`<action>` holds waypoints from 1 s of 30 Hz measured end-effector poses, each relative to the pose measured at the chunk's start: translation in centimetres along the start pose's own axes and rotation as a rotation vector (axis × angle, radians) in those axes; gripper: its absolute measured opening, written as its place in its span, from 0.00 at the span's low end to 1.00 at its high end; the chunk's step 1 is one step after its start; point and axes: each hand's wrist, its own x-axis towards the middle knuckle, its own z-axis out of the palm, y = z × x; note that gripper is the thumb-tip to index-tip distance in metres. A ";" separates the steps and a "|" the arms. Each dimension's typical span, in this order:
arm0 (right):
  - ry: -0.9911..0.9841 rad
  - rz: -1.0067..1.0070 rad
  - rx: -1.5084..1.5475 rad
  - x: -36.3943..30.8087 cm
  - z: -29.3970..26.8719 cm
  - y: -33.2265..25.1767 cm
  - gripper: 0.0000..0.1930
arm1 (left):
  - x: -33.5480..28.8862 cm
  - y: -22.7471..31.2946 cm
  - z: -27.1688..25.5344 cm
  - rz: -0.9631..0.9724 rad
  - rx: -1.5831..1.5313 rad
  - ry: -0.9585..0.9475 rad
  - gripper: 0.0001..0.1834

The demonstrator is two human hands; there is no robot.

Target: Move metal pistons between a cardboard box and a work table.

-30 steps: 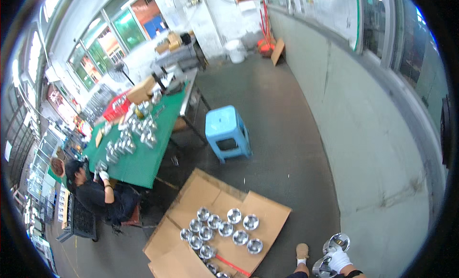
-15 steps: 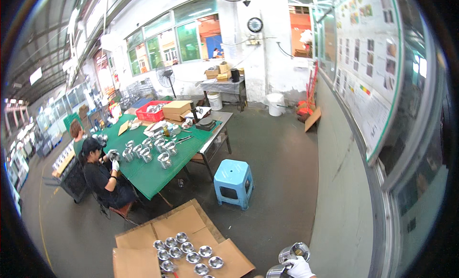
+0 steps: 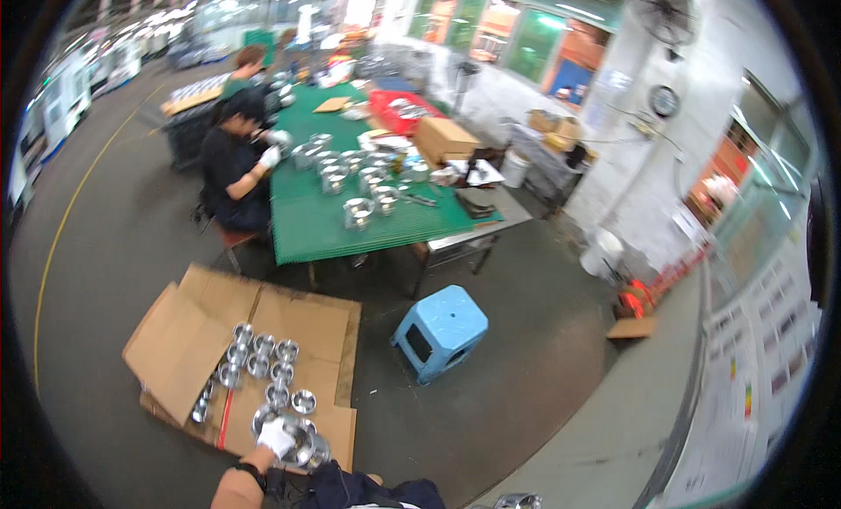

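Note:
My left hand (image 3: 276,436), in a white glove with a dark band at the wrist, is over the near side of an open cardboard box (image 3: 302,321). Its fingers curl round shiny metal pistons (image 3: 317,453), slightly blurred. Beneath and beyond them, several more pistons (image 3: 258,365) stand in the box, some partly covered by its left flap. Another metal piston (image 3: 519,502) shows at the lower edge, right of my dark clothing. My right hand does not show, so whether it touches that piston is hidden.
A blue plastic stool (image 3: 447,329) stands right of the box. Beyond it is a green-topped table (image 3: 307,233) with pistons, a red crate (image 3: 407,110) and a carton (image 3: 447,139). A gloved co-worker (image 3: 232,167) sits at its left side. A wall with posted sheets (image 3: 753,378) runs along the right.
The view has swung left and downward. My left hand now shows with pistons at the box. The gloved hand holding pistons at the lower right earlier is no longer seen there.

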 end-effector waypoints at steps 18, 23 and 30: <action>-0.317 -0.598 -0.047 44.5 -1.0 -15.6 0.15 | 5.4 17.7 -0.9 -0.364 -0.088 0.147 0.25; -0.429 -0.861 -0.138 50.7 2.7 -31.8 0.17 | 9.0 16.0 -0.3 -0.413 -0.171 0.269 0.23; -0.647 -1.308 -0.138 54.3 6.9 -54.1 0.14 | 15.2 17.3 -2.9 -0.526 -0.197 0.340 0.17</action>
